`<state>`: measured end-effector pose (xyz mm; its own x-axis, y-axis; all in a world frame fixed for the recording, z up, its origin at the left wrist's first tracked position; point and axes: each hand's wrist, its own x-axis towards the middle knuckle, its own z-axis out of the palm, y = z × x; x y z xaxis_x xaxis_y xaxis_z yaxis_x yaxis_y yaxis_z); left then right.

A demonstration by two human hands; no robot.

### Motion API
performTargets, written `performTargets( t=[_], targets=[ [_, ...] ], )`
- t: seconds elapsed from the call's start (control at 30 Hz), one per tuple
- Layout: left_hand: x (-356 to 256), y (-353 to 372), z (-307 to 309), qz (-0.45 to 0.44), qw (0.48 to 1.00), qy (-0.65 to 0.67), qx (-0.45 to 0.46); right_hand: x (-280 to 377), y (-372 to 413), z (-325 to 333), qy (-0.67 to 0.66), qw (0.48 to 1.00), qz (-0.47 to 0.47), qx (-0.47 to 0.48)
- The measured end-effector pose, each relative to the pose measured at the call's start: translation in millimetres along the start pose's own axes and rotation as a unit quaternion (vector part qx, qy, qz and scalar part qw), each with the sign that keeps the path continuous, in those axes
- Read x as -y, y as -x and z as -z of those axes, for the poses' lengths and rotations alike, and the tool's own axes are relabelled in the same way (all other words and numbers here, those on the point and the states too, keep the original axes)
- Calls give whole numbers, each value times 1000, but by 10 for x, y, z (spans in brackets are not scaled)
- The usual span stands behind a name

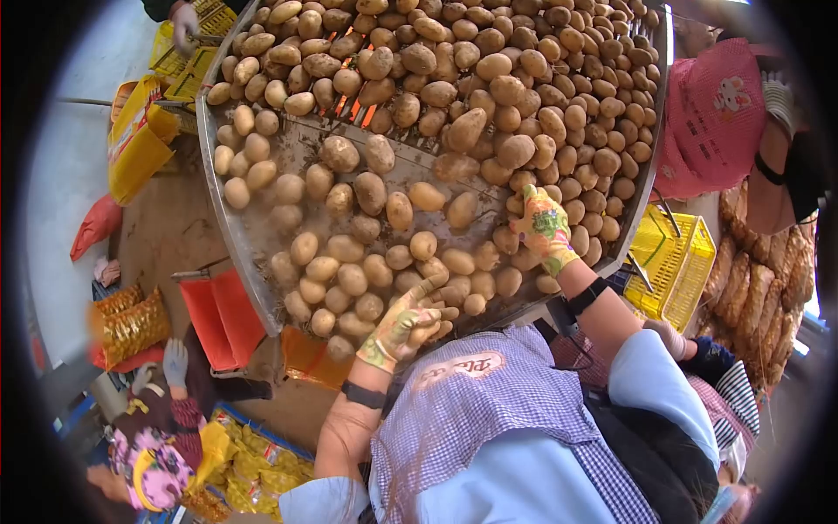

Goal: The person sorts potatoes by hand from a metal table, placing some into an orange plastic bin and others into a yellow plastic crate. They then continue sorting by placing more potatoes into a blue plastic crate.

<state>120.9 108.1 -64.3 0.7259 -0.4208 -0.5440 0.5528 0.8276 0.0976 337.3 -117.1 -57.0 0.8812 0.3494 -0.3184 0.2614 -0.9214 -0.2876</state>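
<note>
A sloping metal sorting table (229,201) carries a great many potatoes (370,193), thickly heaped at the far side and right. My left hand (397,330), in a patterned glove, is at the table's near edge. Its fingers curl around a potato (424,333), with the index finger pointing over the nearby potatoes. My right hand (546,229), in a similar yellow-green glove, lies on the potatoes at the right, back of the hand up. Its fingers are apart and touch potatoes; I see nothing held in it.
Yellow crates (676,266) stand at the right below a pink sack (711,113). Red bags (222,319) and an orange bag (316,358) hang by the near-left edge. Co-workers are at lower left, upper left and right. Filled net sacks (755,301) are stacked at right.
</note>
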Motion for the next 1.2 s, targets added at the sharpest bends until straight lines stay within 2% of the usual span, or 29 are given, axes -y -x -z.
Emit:
performTargets(
  t=[0.03,0.07,0.1,0.13,0.17,0.27,0.3,0.33,0.37,0.4,0.47,0.5,0.53,0.6,0.7,0.77,0.8,0.87,0.9,0.97,1.0,1.03,1.07,1.1,1.17,1.2],
  targets=[
    [-39,-13,-103,11,1000,-11,0,-7,-16,-26,-23,1000,-12,9],
    [-75,-3,-227,15,997,27,65,-291,47,-181,-329,937,121,10],
    [-85,-30,-250,9,997,29,65,371,161,125,-254,963,-80,49],
    [-69,-16,-255,-2,996,33,84,395,231,91,-254,962,-78,56],
    [-43,22,-252,-8,994,37,103,400,318,57,-262,962,-25,73],
    [-54,114,-172,-2,998,28,64,366,485,40,-277,945,136,113],
    [-78,143,-104,-1,999,23,50,343,521,14,-276,945,136,114],
    [-57,196,7,-6,1000,11,28,317,555,-42,-182,940,265,112],
    [-5,273,115,-44,996,45,55,308,612,-88,-86,912,386,106],
    [25,346,229,-52,997,39,34,405,697,-87,-35,904,374,205],
    [106,491,416,-66,996,57,-31,425,900,-404,-3,850,476,226],
    [139,554,449,-68,996,55,-33,485,942,-542,13,817,520,249],
    [173,618,468,-84,991,80,-67,516,927,-657,12,815,524,247],
    [246,684,523,-114,981,119,-102,565,849,-852,-19,750,613,246],
    [335,780,449,-145,971,143,-124,608,866,-1078,50,733,629,253],
    [403,821,464,-160,970,156,-95,614,847,-1037,73,722,625,287],
    [451,844,485,-167,974,128,-84,728,859,-785,44,790,529,305],
    [505,883,502,-162,982,45,-87,939,876,-355,-13,889,320,328],
    [500,893,419,-172,980,51,-88,931,887,-293,-117,906,318,255],
    [494,865,202,-201,979,-15,-42,1114,952,-55,-155,899,335,237],
    [583,784,290,-213,972,-68,-67,1169,1018,-72,-158,882,386,220],
    [534,793,122,-219,972,-66,-61,1221,1111,-96,-157,863,437,200],
    [494,851,-66,-200,979,-28,-16,1215,1165,-197,-182,815,478,272],
    [439,899,-206,-181,983,10,27,1255,1104,-218,-267,750,571,201],
    [424,890,-97,-196,979,-30,46,1324,1000,-172,-247,834,398,293],
    [530,852,160,-181,981,-38,56,1292,772,-242,-166,859,464,140]
  ],
)
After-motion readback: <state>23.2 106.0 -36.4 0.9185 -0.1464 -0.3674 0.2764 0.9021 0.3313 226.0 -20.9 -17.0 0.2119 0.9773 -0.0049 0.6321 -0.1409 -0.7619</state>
